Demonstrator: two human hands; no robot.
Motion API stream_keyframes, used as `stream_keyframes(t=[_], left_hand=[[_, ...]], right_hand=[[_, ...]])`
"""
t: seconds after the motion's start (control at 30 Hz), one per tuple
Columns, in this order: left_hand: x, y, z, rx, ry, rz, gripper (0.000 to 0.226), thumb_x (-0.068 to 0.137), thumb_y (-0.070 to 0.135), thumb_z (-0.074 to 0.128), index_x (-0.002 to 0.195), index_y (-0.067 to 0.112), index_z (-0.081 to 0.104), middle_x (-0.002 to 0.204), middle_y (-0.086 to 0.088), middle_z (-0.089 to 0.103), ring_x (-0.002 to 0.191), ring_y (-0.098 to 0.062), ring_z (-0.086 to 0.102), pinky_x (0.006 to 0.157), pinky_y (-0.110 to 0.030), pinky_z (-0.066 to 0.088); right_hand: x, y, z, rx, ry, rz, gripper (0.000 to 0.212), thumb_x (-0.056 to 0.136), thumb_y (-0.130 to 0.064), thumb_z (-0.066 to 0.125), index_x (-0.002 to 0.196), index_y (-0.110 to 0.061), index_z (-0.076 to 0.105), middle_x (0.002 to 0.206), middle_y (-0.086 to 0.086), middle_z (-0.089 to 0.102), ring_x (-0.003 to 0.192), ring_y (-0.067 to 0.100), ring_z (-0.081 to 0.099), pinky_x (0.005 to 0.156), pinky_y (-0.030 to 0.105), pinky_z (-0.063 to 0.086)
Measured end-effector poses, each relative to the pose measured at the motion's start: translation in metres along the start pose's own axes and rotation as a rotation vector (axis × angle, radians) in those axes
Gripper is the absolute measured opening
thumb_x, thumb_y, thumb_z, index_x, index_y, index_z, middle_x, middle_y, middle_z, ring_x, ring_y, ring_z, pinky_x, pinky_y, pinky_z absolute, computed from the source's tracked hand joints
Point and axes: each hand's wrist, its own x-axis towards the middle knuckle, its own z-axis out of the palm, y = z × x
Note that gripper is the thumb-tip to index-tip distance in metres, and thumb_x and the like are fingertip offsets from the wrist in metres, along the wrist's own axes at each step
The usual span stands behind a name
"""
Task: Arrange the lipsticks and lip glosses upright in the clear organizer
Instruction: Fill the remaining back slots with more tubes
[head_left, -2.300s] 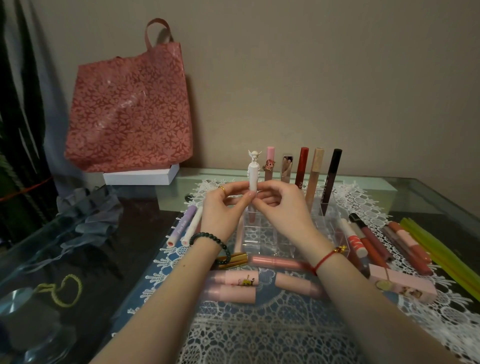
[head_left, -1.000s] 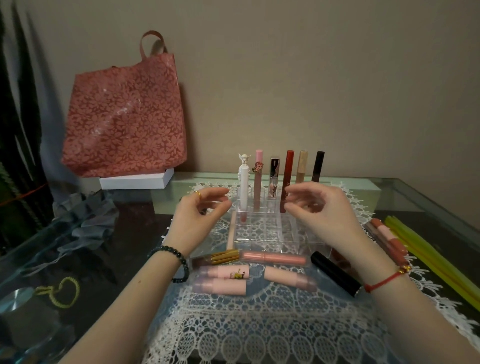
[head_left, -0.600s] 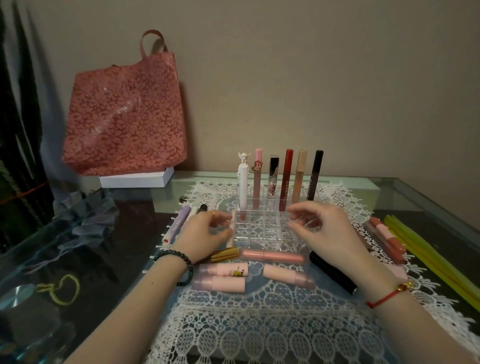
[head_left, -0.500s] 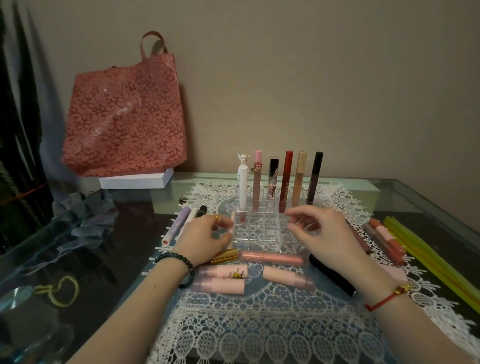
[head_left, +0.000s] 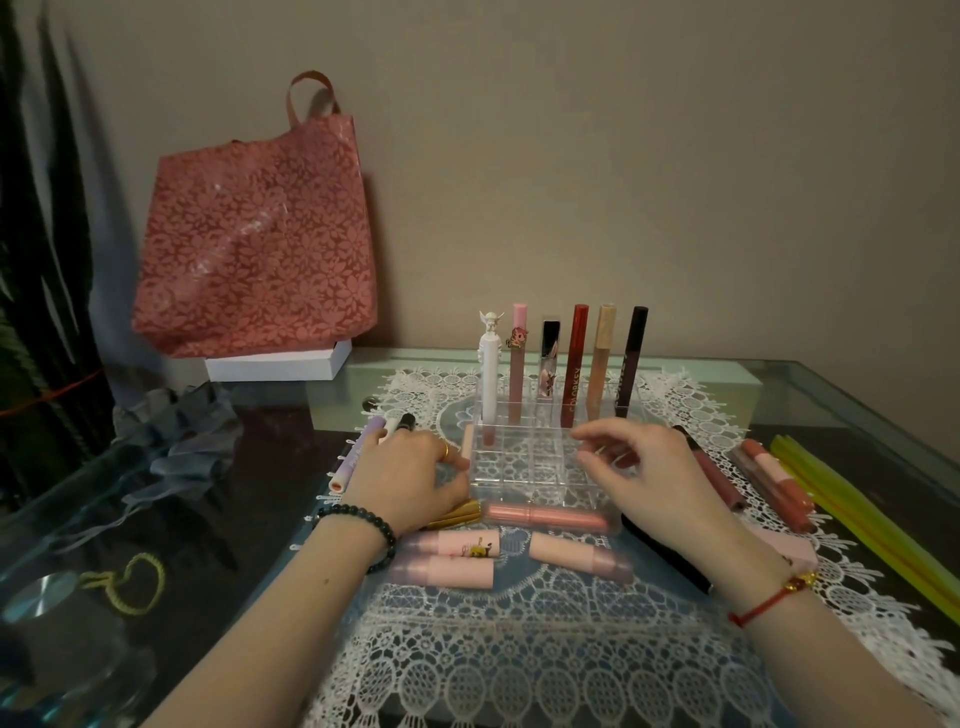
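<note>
Head view. Clear organizer: on lace mat, six tubes upright in its back row. Loose tubes: flat, just in front. Left hand: grip curled at organizer's left wall; hold cannot be told. Right hand: grip loosely curled, empty, over front-right compartments.

Organizer: clear organizer stands on the lace mat, with six upright tubes in its back row.
Left hand: left hand lies at the organizer's left wall, fingers curled; whether it grips anything is unclear.
Right hand: right hand hovers over the organizer's right front, fingers loosely curled, holding nothing.
Loose items: pink tubes lie flat just in front of the organizer.
</note>
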Motion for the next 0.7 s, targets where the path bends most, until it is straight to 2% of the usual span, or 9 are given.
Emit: stream_keyframes(t=[0.1,0.13,0.23,0.3,0.37,0.53,0.6,0.7], left_hand=[[-0.001,-0.002,-0.002,-0.044,-0.051,-0.018,0.029,0.081,0.052,0.048,0.102,0.037,0.061,0.08,0.014,0.057,0.093,-0.005,0.058,0.112,-0.036,0.011],[-0.002,-0.003,-0.002,-0.074,-0.072,-0.026,0.03,0.08,0.053,0.048,0.103,0.038,0.06,0.081,0.015,0.057,0.094,-0.005,0.057,0.112,-0.035,0.009],[-0.003,-0.009,-0.004,-0.144,-0.144,-0.019,0.036,0.077,0.057,0.051,0.11,0.041,0.056,0.106,0.016,0.061,0.099,-0.002,0.054,0.112,-0.032,0.007],[-0.002,-0.011,-0.003,-0.166,-0.173,-0.003,0.041,0.076,0.057,0.054,0.114,0.041,0.054,0.115,0.019,0.058,0.107,-0.001,0.051,0.109,-0.027,0.007],[-0.002,-0.012,-0.001,-0.163,-0.148,0.005,0.04,0.078,0.051,0.055,0.116,0.038,0.054,0.116,0.019,0.059,0.106,0.0,0.052,0.107,-0.024,0.008],[-0.002,-0.011,0.001,-0.158,-0.074,-0.025,0.035,0.08,0.041,0.054,0.114,0.037,0.054,0.105,0.021,0.062,0.08,0.003,0.054,0.111,-0.028,0.006],[-0.002,-0.01,0.001,-0.151,-0.071,-0.027,0.035,0.078,0.043,0.054,0.112,0.038,0.054,0.102,0.022,0.061,0.083,0.002,0.056,0.114,-0.032,0.005],[0.0,-0.007,0.003,-0.153,-0.058,-0.022,0.031,0.08,0.046,0.053,0.109,0.035,0.056,0.103,0.019,0.062,0.092,-0.001,0.058,0.11,-0.03,0.011]], right_hand=[[0.0,0.0,0.001,-0.01,-0.005,0.004,0.023,0.083,-0.021,0.06,0.103,-0.033,0.06,0.081,-0.028,0.054,0.076,-0.013,0.052,0.064,0.0,0.042],[0.0,0.0,0.001,-0.012,-0.005,0.006,0.023,0.083,-0.021,0.06,0.103,-0.033,0.06,0.081,-0.028,0.054,0.076,-0.012,0.052,0.063,0.002,0.043],[0.001,0.001,0.001,-0.015,-0.002,0.011,0.024,0.083,-0.021,0.06,0.102,-0.035,0.059,0.079,-0.028,0.053,0.076,-0.013,0.052,0.061,0.003,0.043],[0.001,0.001,0.001,-0.018,0.003,0.011,0.024,0.083,-0.021,0.06,0.102,-0.035,0.06,0.079,-0.029,0.053,0.076,-0.014,0.052,0.061,0.004,0.044],[0.001,0.001,0.001,-0.014,0.007,0.009,0.024,0.083,-0.021,0.061,0.103,-0.034,0.061,0.08,-0.029,0.054,0.076,-0.014,0.052,0.062,0.004,0.044],[0.001,0.001,0.0,-0.01,0.006,0.006,0.024,0.084,-0.02,0.06,0.104,-0.031,0.062,0.083,-0.028,0.055,0.079,-0.012,0.053,0.061,0.003,0.042],[0.001,0.0,0.0,-0.015,-0.001,0.006,0.024,0.084,-0.019,0.06,0.105,-0.031,0.062,0.085,-0.028,0.055,0.08,-0.011,0.053,0.062,0.004,0.041],[0.0,-0.001,0.001,-0.022,-0.004,0.008,0.025,0.085,-0.02,0.059,0.107,-0.03,0.061,0.085,-0.027,0.054,0.081,-0.01,0.052,0.061,0.003,0.04]])
